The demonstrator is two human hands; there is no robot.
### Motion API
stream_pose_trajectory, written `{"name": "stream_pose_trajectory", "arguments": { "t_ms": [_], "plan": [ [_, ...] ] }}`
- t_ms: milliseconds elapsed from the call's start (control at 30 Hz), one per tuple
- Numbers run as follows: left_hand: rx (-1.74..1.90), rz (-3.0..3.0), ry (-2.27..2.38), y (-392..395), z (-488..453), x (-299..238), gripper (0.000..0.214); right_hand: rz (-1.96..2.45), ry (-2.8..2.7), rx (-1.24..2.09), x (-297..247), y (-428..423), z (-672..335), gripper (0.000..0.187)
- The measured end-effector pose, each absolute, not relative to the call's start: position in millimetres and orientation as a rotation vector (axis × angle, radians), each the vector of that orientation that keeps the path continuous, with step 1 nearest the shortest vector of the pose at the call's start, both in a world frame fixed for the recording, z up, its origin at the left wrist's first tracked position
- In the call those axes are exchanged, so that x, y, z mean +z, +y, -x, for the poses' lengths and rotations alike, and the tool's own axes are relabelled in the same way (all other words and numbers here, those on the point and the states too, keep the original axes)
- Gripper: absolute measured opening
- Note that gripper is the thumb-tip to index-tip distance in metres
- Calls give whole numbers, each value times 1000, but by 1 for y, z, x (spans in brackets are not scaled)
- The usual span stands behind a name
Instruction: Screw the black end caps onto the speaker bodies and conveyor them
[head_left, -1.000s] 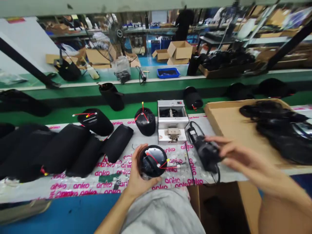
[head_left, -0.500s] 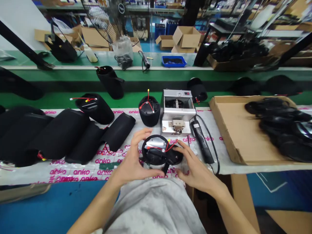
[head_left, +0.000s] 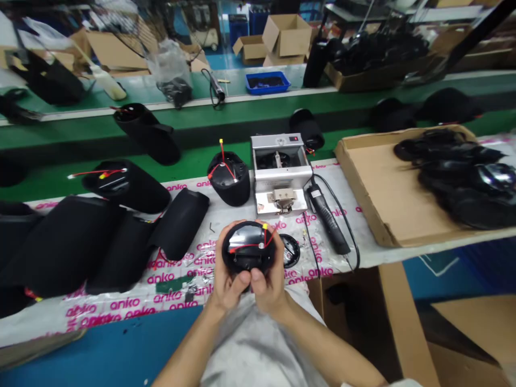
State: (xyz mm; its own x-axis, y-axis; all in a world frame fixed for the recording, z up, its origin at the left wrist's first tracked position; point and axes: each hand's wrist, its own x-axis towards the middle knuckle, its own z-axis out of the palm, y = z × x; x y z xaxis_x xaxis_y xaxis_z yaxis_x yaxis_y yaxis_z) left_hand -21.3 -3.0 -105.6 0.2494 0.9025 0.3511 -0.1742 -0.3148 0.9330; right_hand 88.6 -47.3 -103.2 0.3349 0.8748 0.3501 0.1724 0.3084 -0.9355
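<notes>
Both hands grip a black, fabric-covered cylindrical housing (head_left: 246,263) at the bench's front edge. Its open end faces up, showing a shiny inside and red wires with a yellow connector (head_left: 265,227). My left hand (head_left: 226,282) wraps its left side and my right hand (head_left: 272,282) its right, thumbs together at the front. Just right of my right hand, a round black disc-shaped part (head_left: 292,251) lies on the bench. A similar housing (head_left: 231,183) stands upright beyond my hands, red wires sticking up. Beside that one is a silver metal machine (head_left: 281,177).
Several black fabric-covered cylinders (head_left: 68,242) lie to the left. A corded black hand tool (head_left: 327,220) rests right of the machine. Farther right, a shallow cardboard tray (head_left: 374,188) holds black parts. Printed plastic sheeting (head_left: 133,303) covers the bench; a blue tray (head_left: 267,91) sits on the ledge behind.
My hands have closed around the housing from their looser spread. My right hand has come away from the black disc-shaped part, now lying on the bench. The head view has shifted.
</notes>
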Motion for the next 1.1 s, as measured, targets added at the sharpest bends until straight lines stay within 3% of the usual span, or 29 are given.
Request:
{"name": "stream_pose_trajectory", "arguments": {
  "t_ms": [233, 400, 567, 833, 1000, 1033, 1100],
  "plan": [
    [1445, -1466, 945, -15, 1, -89, 67, 1213, -1091, 588, -92, -47, -86, 64],
    [1398, -1523, 982, -14, 9, -91, 65, 1212, -1066, 604, -92, -46, -85, 66],
    [1290, -1456, 892, -12, 19, -96, 78, 1194, -1057, 602, -92, -46, -86, 68],
    [1420, -1471, 1000, -16, 1, -86, 62, 1198, -1084, 656, -90, -47, -89, 58],
    [1265, -1588, 745, 0, 29, -77, 78, 1171, -1400, 823, -62, -53, -161, 78],
    [1297, -1630, 727, 6, 37, -71, 76, 1246, -1517, 786, -56, -55, -179, 73],
    [1451, -1783, 743, 18, 49, -51, 52, 1442, -1648, 708, -45, -60, -210, 55]
  ]
}}
